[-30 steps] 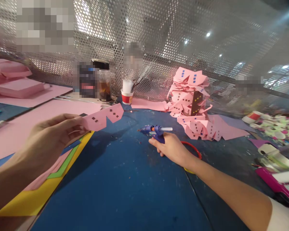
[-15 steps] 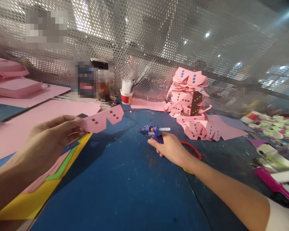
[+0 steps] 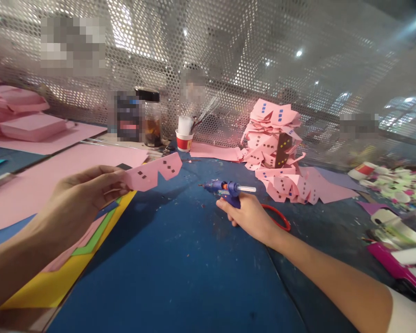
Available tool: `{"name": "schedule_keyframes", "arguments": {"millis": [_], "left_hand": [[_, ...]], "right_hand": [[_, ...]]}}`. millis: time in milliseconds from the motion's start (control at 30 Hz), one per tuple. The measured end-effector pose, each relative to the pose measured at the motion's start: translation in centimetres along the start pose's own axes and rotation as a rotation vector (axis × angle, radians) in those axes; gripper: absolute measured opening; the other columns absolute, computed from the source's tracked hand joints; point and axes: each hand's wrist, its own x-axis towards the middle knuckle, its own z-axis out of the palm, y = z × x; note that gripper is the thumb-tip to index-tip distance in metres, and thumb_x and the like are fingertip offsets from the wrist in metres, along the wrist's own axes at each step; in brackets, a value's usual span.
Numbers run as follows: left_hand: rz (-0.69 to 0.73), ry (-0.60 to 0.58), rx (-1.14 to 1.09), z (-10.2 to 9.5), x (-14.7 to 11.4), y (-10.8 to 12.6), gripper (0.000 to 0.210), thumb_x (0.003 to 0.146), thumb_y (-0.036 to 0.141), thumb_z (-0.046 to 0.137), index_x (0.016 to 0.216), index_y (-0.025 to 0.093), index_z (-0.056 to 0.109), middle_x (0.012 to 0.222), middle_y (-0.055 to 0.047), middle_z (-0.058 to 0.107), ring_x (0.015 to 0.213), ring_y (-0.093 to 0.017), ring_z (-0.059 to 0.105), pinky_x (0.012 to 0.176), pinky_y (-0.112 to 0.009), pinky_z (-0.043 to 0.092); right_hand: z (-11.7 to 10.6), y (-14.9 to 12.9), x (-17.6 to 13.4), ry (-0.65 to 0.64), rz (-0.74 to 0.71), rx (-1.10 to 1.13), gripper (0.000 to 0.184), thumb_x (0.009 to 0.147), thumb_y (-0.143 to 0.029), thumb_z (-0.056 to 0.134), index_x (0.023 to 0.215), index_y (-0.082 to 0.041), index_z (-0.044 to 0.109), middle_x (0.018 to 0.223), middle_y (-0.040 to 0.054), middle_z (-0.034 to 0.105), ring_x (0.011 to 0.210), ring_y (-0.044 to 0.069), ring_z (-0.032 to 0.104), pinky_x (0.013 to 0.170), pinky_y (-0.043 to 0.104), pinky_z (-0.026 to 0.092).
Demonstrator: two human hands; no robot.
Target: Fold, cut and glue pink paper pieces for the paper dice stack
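Observation:
Between the thumb and fingers of my left hand (image 3: 86, 189) is a pink paper cutout (image 3: 156, 172), marked with small dark squares and notched along its lower edge. It is held raised above the blue tabletop (image 3: 180, 273). My right hand (image 3: 251, 215) is wrapped round the handle of a blue hot glue gun (image 3: 225, 188). A clear glue stick (image 3: 247, 189) pokes out of its back, and its nozzle points left toward the cutout, with a gap between them. Behind the gun rises a tall pile of similar pink cutouts (image 3: 268, 152).
Coloured sheets (image 3: 104, 240) and a large pink sheet (image 3: 72, 171) lie at left. A paper cup (image 3: 184, 141) and a lidded jar (image 3: 153, 122) stand near the perforated metal screen (image 3: 225, 60). A red ring (image 3: 279, 217) lies by my right wrist; small paper pieces (image 3: 402, 182) heap at right.
The view has shifted slightly, so most things sit a little further right. Both hands keep their holds; the glue gun's nozzle sits slightly higher and further right.

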Motion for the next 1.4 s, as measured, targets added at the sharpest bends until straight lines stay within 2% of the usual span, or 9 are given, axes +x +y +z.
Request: {"name": "schedule_keyframes", "arguments": {"millis": [267,400,567,733,900,1033,1233,1400], "left_hand": [[0.062,-0.051,-0.044,-0.5,0.6,-0.7,0.022,0.069,0.033,0.084,0.078,0.017,0.071,0.081,-0.001,0.071,0.077,-0.013,0.065,0.080,-0.023,0.054],[0.093,-0.102,-0.027,0.1,-0.2,-0.5,0.024,0.070,0.033,0.085,0.080,0.015,0.072,0.080,-0.001,0.070,0.076,-0.013,0.065,0.078,-0.024,0.052],[0.112,-0.216,-0.015,0.9,-1.4,-0.3,0.023,0.074,0.035,0.083,0.080,0.017,0.071,0.082,-0.001,0.070,0.076,-0.012,0.063,0.076,-0.023,0.051],[0.155,-0.282,0.013,1.4,-2.4,-0.1,0.022,0.076,0.037,0.081,0.081,0.017,0.073,0.083,-0.003,0.070,0.078,-0.014,0.063,0.078,-0.025,0.052],[0.140,-0.300,0.000,2.0,-3.3,0.2,0.023,0.074,0.038,0.083,0.080,0.018,0.073,0.084,-0.004,0.070,0.078,-0.016,0.064,0.076,-0.027,0.053],[0.125,-0.315,-0.004,2.2,-3.6,0.4,0.021,0.073,0.037,0.083,0.078,0.020,0.073,0.083,-0.004,0.070,0.076,-0.016,0.064,0.073,-0.027,0.054],[0.142,-0.334,-0.006,2.1,-3.8,0.4,0.020,0.073,0.038,0.083,0.077,0.020,0.075,0.083,-0.004,0.070,0.076,-0.016,0.064,0.073,-0.025,0.055],[0.144,-0.358,-0.012,2.2,-4.0,0.4,0.018,0.075,0.036,0.082,0.077,0.020,0.073,0.080,-0.003,0.069,0.073,-0.014,0.062,0.072,-0.024,0.054]], "right_hand": [[-0.1,-1.7,-2.5,0.044,-0.041,0.077,0.038,0.094,-0.058,0.058,0.089,-0.021,0.066,0.059,-0.0027,0.059,0.050,0.014,0.060,0.052,0.026,0.049],[0.0,-3.1,-4.2,0.065,-0.038,0.016,0.039,0.093,-0.059,0.058,0.089,-0.022,0.067,0.057,-0.0015,0.060,0.051,0.016,0.060,0.053,0.029,0.048],[0.4,-4.4,-6.0,0.121,-0.169,-0.043,0.037,0.094,-0.059,0.056,0.081,-0.025,0.065,0.054,-0.0007,0.059,0.054,0.019,0.060,0.053,0.030,0.045],[0.7,-5.1,-7.4,0.121,-0.217,-0.094,0.037,0.095,-0.058,0.055,0.079,-0.025,0.060,0.055,-0.0017,0.059,0.051,0.017,0.058,0.053,0.029,0.043],[1.1,-5.1,-7.8,0.137,-0.289,-0.144,0.032,0.097,-0.056,0.055,0.090,-0.025,0.060,0.063,-0.0011,0.063,0.054,0.017,0.060,0.056,0.028,0.044],[1.5,-4.8,-7.5,0.151,-0.333,-0.185,0.033,0.098,-0.056,0.054,0.091,-0.025,0.062,0.070,0.0011,0.067,0.062,0.019,0.063,0.060,0.029,0.044],[1.6,-4.9,-7.4,0.136,-0.325,-0.162,0.029,0.097,-0.051,0.058,0.090,-0.024,0.063,0.076,0.0024,0.072,0.072,0.020,0.068,0.067,0.028,0.047],[1.9,-4.7,-7.3,0.184,-0.376,-0.166,0.027,0.096,-0.048,0.059,0.089,-0.023,0.064,0.070,0.0006,0.069,0.063,0.018,0.064,0.063,0.027,0.046]]}}
